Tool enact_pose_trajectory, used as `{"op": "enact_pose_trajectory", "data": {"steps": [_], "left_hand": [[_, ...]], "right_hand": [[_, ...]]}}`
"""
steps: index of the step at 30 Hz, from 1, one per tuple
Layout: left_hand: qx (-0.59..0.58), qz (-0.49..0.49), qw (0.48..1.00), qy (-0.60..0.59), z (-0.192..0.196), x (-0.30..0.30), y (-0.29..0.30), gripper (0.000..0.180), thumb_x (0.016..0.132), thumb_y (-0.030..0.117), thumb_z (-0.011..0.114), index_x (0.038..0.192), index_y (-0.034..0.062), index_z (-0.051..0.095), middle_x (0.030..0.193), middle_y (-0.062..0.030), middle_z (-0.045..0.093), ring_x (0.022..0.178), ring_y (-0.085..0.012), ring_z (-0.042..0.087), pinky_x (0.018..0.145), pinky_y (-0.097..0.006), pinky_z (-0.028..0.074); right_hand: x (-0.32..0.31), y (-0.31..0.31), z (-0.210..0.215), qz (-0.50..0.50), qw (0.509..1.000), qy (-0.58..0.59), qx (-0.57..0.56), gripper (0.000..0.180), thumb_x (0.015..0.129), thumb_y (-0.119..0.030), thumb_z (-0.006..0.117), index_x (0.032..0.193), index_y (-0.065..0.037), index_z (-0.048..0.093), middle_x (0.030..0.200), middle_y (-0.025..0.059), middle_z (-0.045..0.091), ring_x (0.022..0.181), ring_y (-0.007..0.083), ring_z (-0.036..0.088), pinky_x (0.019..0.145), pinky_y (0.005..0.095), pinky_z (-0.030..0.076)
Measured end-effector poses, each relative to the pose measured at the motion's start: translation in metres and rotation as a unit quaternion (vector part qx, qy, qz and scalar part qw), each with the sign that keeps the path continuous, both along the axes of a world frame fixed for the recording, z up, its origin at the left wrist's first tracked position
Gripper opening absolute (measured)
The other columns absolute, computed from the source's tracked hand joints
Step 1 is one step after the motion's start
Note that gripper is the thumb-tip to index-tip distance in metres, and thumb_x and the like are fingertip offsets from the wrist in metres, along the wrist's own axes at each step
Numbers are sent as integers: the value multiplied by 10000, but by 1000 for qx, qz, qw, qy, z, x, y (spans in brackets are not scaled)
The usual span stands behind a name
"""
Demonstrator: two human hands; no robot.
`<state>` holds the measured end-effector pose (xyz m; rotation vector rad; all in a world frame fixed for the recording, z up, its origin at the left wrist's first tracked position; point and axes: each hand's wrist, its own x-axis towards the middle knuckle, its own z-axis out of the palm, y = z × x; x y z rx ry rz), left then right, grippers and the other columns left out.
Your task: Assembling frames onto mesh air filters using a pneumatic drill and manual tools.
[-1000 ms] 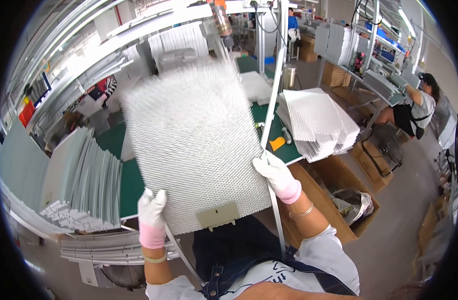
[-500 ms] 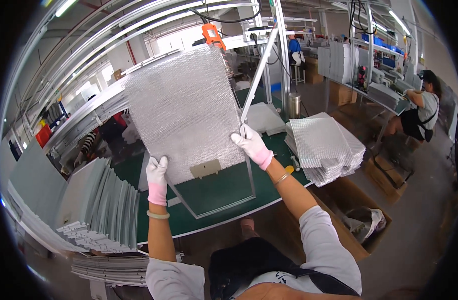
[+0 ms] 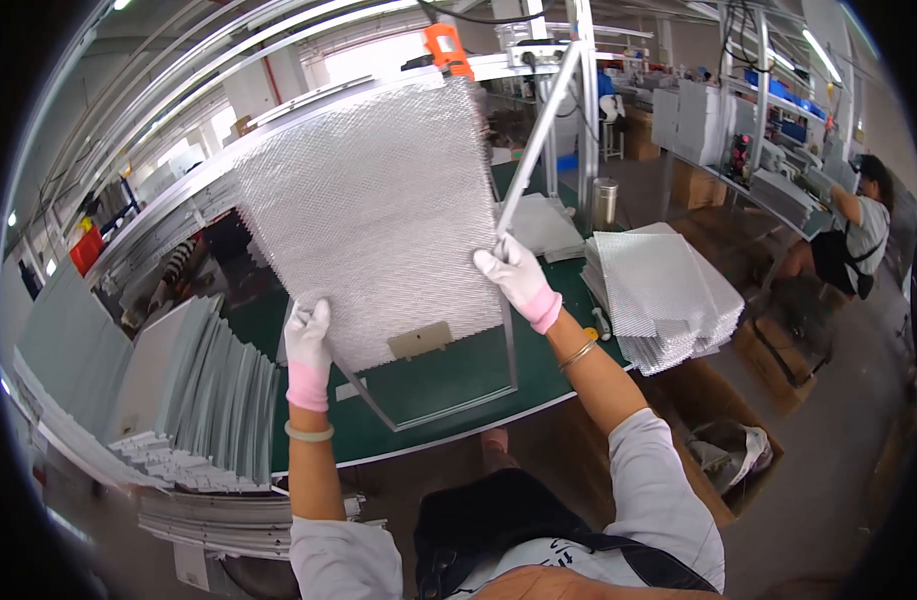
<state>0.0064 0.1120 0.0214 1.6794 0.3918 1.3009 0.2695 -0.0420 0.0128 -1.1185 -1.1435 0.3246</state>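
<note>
Above the green worktable point(image 3: 448, 385), a large silvery mesh filter sheet point(image 3: 368, 210) stood raised and tilted, its metal frame point(image 3: 508, 340) hanging below. The right hand point(image 3: 516, 277) (gloved white and pink), at four o'clock of the sheet, pinched the edge, arm extended upward. The left hand point(image 3: 306, 338), at seven o'clock, pressed closed fingers against the lower corner.

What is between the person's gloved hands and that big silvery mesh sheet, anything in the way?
Nothing visible. The left hand grips the mesh sheet at its lower left edge and the right hand at its right edge, beside the metal frame on the green table.
</note>
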Motion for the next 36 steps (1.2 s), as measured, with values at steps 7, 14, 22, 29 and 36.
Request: {"op": "enact_pose_trajectory", "data": {"steps": [7, 14, 22, 29, 36], "left_hand": [[24, 36, 999, 3, -4, 12, -6, 109, 871, 110, 630, 899, 16, 584, 766, 57, 495, 712, -23, 392, 609, -188, 349], [-49, 7, 999, 13, -25, 5, -5, 238, 862, 68, 614, 1075, -31, 577, 966, 3, 603, 838, -63, 515, 766, -215, 422], [-15, -75, 997, 16, -25, -8, -10, 299, 889, 112, 581, 1150, -31, 553, 1032, -1, 599, 910, -65, 518, 830, -208, 406], [-67, -24, 995, -71, -2, 15, -12, 151, 897, 97, 561, 1024, 18, 577, 941, 12, 576, 823, -43, 487, 773, -203, 400], [-39, 9, 997, -61, -12, 8, -8, 111, 895, 117, 594, 952, 28, 559, 879, 17, 547, 775, -52, 463, 749, -211, 395]], "right_hand": [[4, -1, -9, -25, 992, 29, 122, 263, 872, -170, 649, 1055, -15, 541, 752, -74, 458, 659, 26, 388, 597, 175, 368], [-5, -1, -26, -32, 996, 13, 79, 332, 876, -133, 629, 1147, 10, 502, 953, 11, 567, 855, 68, 488, 770, 220, 425], [6, -13, -34, 38, 999, 28, -9, 315, 872, -206, 646, 1072, 4, 524, 909, -4, 568, 822, 56, 494, 755, 233, 438], [-3, -3, -1, -27, 994, 30, 103, 231, 868, -132, 652, 1038, -25, 536, 758, -93, 440, 662, 10, 386, 592, 170, 363], [-12, -14, 1, 32, 989, 79, 125, 245, 882, -115, 627, 1079, -15, 521, 902, -34, 528, 809, 37, 453, 734, 184, 402]]}}
